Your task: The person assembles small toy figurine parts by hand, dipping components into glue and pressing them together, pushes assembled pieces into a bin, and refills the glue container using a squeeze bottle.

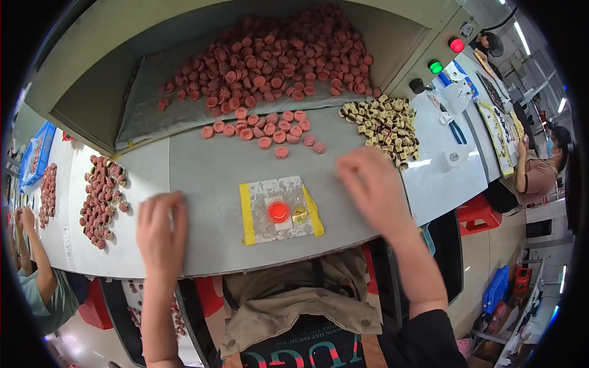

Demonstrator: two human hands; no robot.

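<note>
My left hand (pixel 161 230) is low over the table's left part, fingers bent and thumb apart, with nothing visible in it. Beyond it lies a heap of assembled red-and-cream pieces (pixel 101 199). At the right, my right hand (pixel 374 190) has its fingers curled together; whatever they hold is hidden. Just past it is a heap of small cream-and-dark blocks (pixel 383 126). Between my hands sits a pale plate (pixel 254 227) edged with yellow tape, bearing a glowing red round piece (pixel 278 212) and a small gold disc (pixel 299 214). Pink fluted cups (pixel 270 129) lie loose beyond the plate.
A large pile of pink fluted cups (pixel 264 67) fills the hooded machine (pixel 80 116) at the back. Red and green buttons (pixel 435 66) sit on its right side. Pliers (pixel 457 132) lie on the right table. Other people work at both sides; a red stool (pixel 478 214) stands right.
</note>
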